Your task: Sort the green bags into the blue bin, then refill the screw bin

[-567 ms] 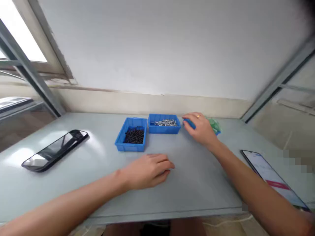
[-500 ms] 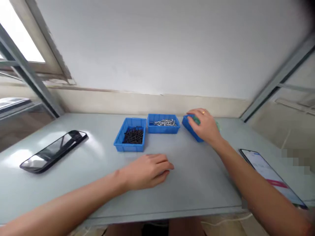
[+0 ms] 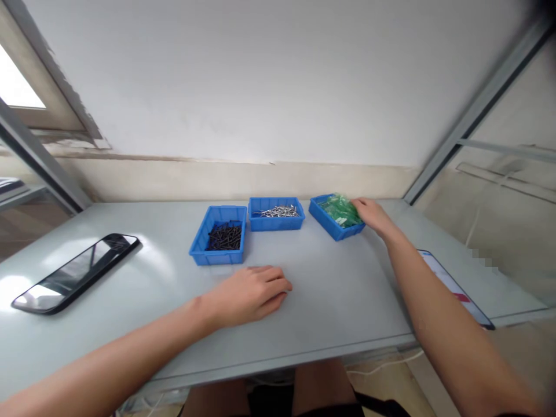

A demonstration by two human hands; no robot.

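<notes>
Our left hand [image 3: 249, 294] lies palm down on the table [image 3: 321, 301], in front of the bins, fingers loosely bent; whether its fingertips meet the thumb, we cannot tell. Our right hand [image 3: 372, 215] is at the right side of the right bin [image 3: 332, 227], fingers by the green bag [image 3: 341, 209] inside; whether they clamp bag or rim, we cannot tell. Middle bin [image 3: 275, 223]: silver nails [image 3: 282, 212]. Left bin [image 3: 217, 257], close beside it: dark screws [image 3: 225, 236]. Dark phone [image 3: 78, 271] well left; lit phone [image 3: 449, 279] partly behind our right forearm.
</notes>
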